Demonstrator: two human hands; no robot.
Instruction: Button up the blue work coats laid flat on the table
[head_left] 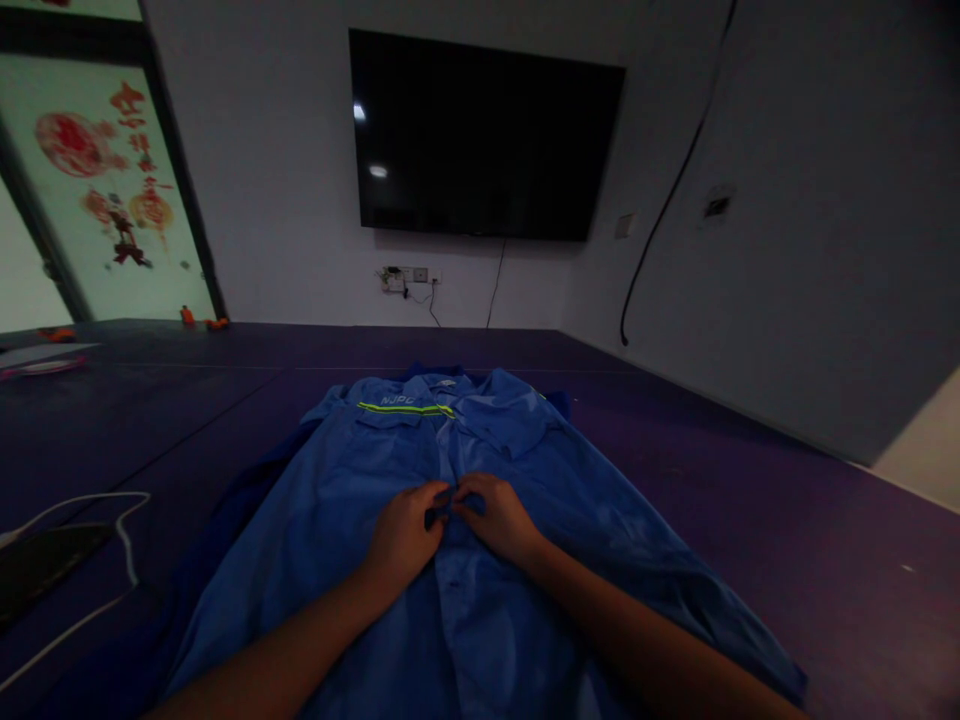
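A blue work shirt [352, 480] lies spread out in front of me, collar at the far end, with a yellow-green stripe and white letters across its chest. My left hand [411, 520] and my right hand [491, 512] meet at the middle of its button placket. The left thumb and fingers curl in a pinch on the front edge of the cloth. Opposite them, the right fingertips pinch the placket too, close to the left ones. Whether a button sits between the fingertips is too small to see. Below the hands, the placket runs on toward me.
The shirt rests on a dark purple surface [675, 460]. At the left lie a white cable [127, 550] and a dark flat object [52, 570]. Small orange items [187, 315] stand near the glass door [97, 190]. A television [487, 140] hangs on the wall; a black cord [667, 210] dangles at right.
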